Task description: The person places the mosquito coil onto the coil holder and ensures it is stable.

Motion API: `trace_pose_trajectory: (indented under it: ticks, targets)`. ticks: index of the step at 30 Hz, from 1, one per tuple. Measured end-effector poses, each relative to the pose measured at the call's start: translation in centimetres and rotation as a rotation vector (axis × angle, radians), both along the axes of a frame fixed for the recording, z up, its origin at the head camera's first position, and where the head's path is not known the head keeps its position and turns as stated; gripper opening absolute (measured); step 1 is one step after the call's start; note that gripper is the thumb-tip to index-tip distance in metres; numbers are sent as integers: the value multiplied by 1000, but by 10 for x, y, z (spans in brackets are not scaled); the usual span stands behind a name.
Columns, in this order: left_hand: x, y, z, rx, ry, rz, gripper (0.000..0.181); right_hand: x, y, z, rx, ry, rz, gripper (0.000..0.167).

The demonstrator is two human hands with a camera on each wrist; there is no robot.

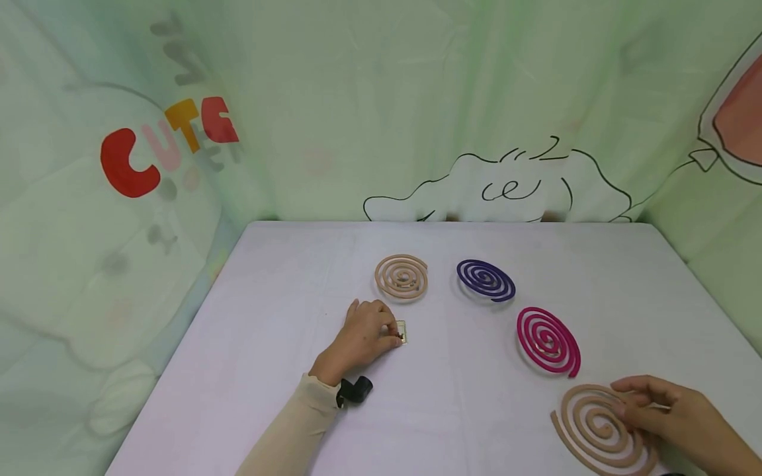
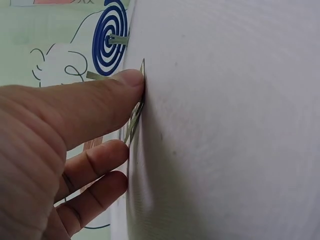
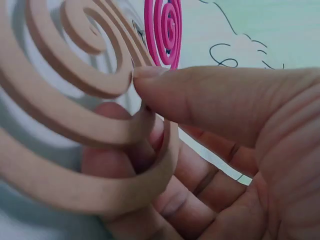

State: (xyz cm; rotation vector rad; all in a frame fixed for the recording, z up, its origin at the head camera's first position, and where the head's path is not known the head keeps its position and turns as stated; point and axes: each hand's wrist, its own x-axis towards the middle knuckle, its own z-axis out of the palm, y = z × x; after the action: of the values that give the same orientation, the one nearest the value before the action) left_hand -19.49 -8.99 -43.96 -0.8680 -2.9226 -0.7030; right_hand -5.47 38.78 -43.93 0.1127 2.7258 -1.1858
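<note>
At the front right, my right hand [image 1: 669, 413] pinches the outer rings of a tan mosquito coil [image 1: 604, 433]. In the right wrist view the thumb lies on one face of the coil [image 3: 115, 192], with fingers behind it. My left hand [image 1: 362, 334] is near the middle of the table, its thumb and a finger on a small metal coil stand [image 1: 403, 332]. Seen from the left wrist, the thumb presses the thin stand [image 2: 135, 119] close against the tabletop; the other fingers are partly bent, and the index finger is mostly hidden.
Beyond my left hand another tan coil [image 1: 401, 259] sits raised on a metal stand. A dark blue coil [image 1: 487, 279] and a magenta coil [image 1: 548, 340] stand tilted to its right. The white table [image 1: 268, 277] meets a printed curtain [image 1: 357, 119] at the back.
</note>
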Motion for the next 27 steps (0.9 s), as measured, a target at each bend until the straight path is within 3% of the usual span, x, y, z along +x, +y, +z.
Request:
trace_pose_trajectory:
  ticks: [4, 8, 13, 17, 27]
  targets:
    - [-1, 0, -2, 26, -4, -24, 11, 2, -3, -3, -65, -25, 39, 19]
    - [-1, 0, -3, 59, -9, -51, 8, 1, -8, -3, -188, -148, 49, 21]
    - [-2, 0, -4, 78, -14, -70, 5, -3, -21, -6, -369, -237, 102, 42]
    - [-1, 0, -4, 80, -14, -82, 5, -4, -31, -10, -464, -208, 153, 48]
    - [-1, 3, -7, 84, -7, -114, 5, -5, -51, -18, -591, -137, 264, 55]
